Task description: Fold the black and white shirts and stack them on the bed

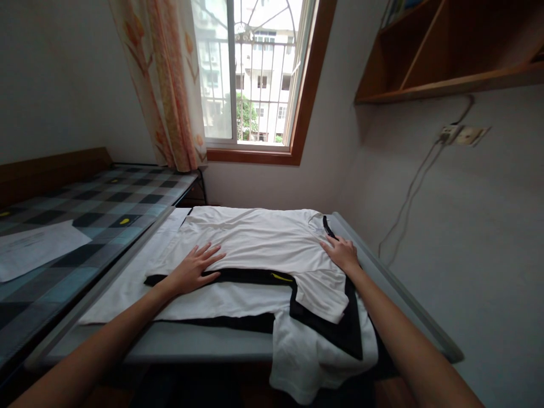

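Note:
A white T-shirt [259,235] with a dark neckband lies spread sideways on top of a pile of shirts, its collar toward the right. My left hand [196,268] rests flat on its near edge with the fingers spread. Near the collar, my right hand [341,253] presses on the shoulder area with fingers stretched out. Beneath it shows a black garment [327,328] with a small yellow mark. Under that lies another white shirt [221,300], one sleeve hanging over the table's front edge. Light wrinkles run across the top shirt.
The pile lies on a grey table [204,343] with raised side edges. On the left is a bed with a checked mattress [148,187] and a sheet of paper [42,249]. A curtain [170,85], a barred window, a wall shelf [425,85] and a socket with a hanging cord [410,195] surround it.

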Demonstrator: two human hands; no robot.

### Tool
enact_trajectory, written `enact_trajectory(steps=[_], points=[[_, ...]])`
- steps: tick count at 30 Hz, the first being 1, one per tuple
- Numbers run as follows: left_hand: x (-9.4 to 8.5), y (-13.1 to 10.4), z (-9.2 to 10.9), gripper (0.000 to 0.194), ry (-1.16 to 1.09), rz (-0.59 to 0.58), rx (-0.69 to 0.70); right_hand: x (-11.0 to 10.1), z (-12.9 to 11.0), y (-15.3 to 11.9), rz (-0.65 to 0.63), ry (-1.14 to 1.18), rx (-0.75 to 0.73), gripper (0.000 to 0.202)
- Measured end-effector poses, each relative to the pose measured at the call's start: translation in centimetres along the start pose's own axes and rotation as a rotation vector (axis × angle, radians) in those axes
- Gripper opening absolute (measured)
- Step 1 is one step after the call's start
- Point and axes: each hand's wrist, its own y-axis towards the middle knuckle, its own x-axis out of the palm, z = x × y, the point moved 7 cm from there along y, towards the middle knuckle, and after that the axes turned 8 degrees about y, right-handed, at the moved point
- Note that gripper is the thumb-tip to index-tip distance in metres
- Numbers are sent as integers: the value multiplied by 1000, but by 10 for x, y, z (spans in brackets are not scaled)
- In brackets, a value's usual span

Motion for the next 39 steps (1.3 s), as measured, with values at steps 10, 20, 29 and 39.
enact_trajectory(steps=[10, 20, 29, 39], points=[[-11, 3, -8, 44, -147, 142, -5, -23, -32, -42, -451, 545, -272, 33], [-31, 24, 26, 24, -288, 266, 100, -50, -43, -117, -952, 526, -375, 31], [-42, 91, 155, 20, -393, 94, 474, -55, -39, -113, -870, 597, -408, 28], [-17, 141, 197, 67, -594, -196, 407, -43, -45, -49, -473, 927, -155, 38]])
